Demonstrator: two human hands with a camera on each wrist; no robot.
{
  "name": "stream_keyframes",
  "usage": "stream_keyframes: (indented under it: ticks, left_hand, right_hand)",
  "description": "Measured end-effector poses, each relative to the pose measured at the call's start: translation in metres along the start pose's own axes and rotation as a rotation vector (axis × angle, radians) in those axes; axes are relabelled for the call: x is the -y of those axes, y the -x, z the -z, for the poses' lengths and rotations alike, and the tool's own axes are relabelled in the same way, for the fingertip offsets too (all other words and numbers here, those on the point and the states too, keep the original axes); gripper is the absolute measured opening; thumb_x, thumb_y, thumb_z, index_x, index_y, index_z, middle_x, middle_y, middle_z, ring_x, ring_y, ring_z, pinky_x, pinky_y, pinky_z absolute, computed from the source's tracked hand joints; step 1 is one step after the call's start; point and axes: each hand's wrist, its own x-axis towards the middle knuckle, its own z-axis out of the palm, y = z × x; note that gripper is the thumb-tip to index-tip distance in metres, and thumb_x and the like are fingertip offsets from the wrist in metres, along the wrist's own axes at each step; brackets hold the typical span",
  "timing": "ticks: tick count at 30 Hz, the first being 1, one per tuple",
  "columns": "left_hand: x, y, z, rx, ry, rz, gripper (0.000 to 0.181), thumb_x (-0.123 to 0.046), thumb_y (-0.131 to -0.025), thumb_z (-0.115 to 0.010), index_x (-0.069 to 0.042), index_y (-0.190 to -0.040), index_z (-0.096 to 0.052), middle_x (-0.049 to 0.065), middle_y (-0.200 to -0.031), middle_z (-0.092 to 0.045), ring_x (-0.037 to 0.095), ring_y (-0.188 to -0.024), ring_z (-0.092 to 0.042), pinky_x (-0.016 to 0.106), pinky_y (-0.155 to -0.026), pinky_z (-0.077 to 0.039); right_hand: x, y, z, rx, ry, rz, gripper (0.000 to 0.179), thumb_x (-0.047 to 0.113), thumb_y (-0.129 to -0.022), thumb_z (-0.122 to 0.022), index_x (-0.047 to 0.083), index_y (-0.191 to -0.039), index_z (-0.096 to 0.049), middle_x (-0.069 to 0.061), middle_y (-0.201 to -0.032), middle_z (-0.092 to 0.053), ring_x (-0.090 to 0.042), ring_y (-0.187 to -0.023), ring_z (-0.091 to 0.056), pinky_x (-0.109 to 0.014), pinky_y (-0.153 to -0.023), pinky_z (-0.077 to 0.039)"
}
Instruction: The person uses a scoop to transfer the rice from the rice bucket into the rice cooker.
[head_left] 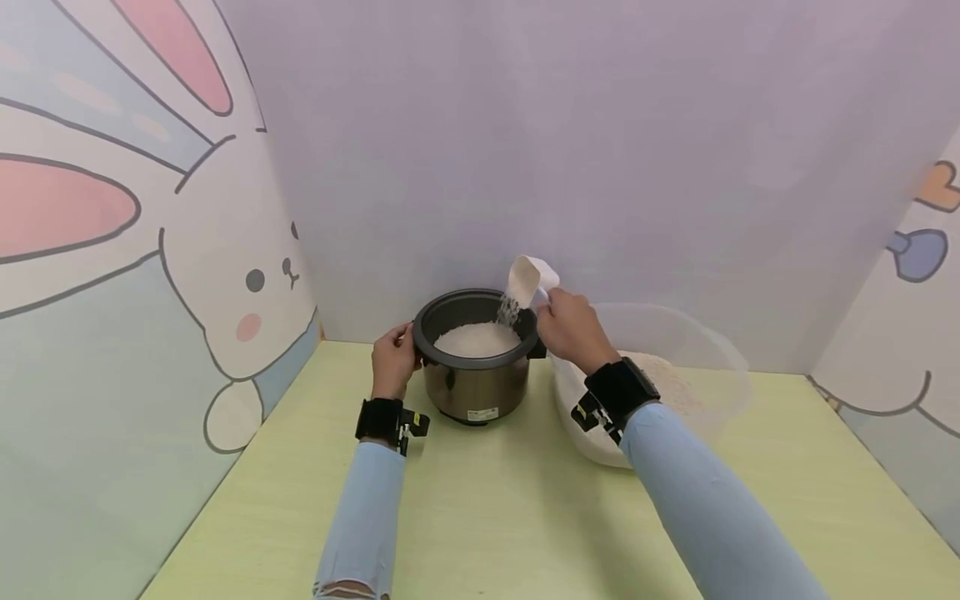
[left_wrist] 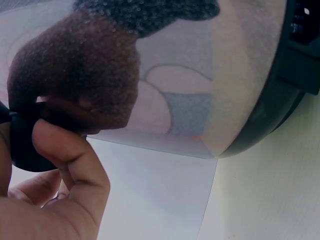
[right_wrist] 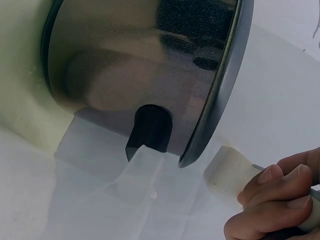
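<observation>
A rice cooker [head_left: 476, 387] with a dark rim and a shiny brown body stands lidless, white rice [head_left: 478, 340] lying inside it. My left hand [head_left: 393, 360] grips its black side handle [left_wrist: 27, 142], thumb on top in the left wrist view. Over the cooker's right rim, my right hand [head_left: 573, 329] holds a white measuring cup [head_left: 528, 279] by its handle. The cup is tilted to the left, and grains fall from it into the pot. In the right wrist view, the curled fingers [right_wrist: 275, 200] wrap the handle beside the cup.
Right of the cooker sits a translucent plastic tub [head_left: 592, 446] with pale rice in it, partly behind my right forearm. Its clear wall reaches close to the cooker's right handle [right_wrist: 152, 127]. A lilac backdrop [head_left: 562, 150] rises behind the yellow-green table [head_left: 480, 517].
</observation>
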Motion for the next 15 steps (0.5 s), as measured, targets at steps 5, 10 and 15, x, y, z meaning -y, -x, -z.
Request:
stream_keyframes:
  ticks: [5,10,15]
  left_hand:
    - [-0.001,0.000,0.000,-0.005,0.000,-0.004,0.035,-0.028,-0.106,-0.059,-0.001,-0.126,-0.070,0.013,-0.088,-0.069,0.010,-0.062,-0.063,0.021,-0.056,-0.056]
    - [-0.002,0.001,0.001,0.001,-0.001,0.008,0.036,-0.028,-0.106,-0.059,-0.001,-0.127,-0.070,0.013,-0.091,-0.069,0.011,-0.064,-0.064,0.025,-0.059,-0.058]
    - [-0.001,0.001,0.000,-0.005,0.000,0.018,0.035,-0.028,-0.106,-0.059,-0.002,-0.126,-0.070,0.012,-0.089,-0.069,0.011,-0.064,-0.064,0.024,-0.058,-0.057]
  right_hand:
    - [0.003,-0.002,-0.001,-0.011,0.006,0.014,0.026,0.015,-0.108,-0.036,-0.003,-0.104,-0.056,-0.014,-0.079,-0.052,-0.023,-0.060,-0.040,-0.037,-0.058,-0.034]
    - [0.008,-0.006,-0.005,-0.017,0.014,0.019,0.026,0.015,-0.108,-0.037,-0.002,-0.103,-0.056,-0.012,-0.076,-0.048,-0.022,-0.059,-0.041,-0.036,-0.057,-0.034]
    - [0.014,-0.008,-0.007,-0.010,0.028,0.042,0.026,0.016,-0.109,-0.037,-0.003,-0.105,-0.056,-0.010,-0.073,-0.045,-0.021,-0.058,-0.038,-0.036,-0.057,-0.033]
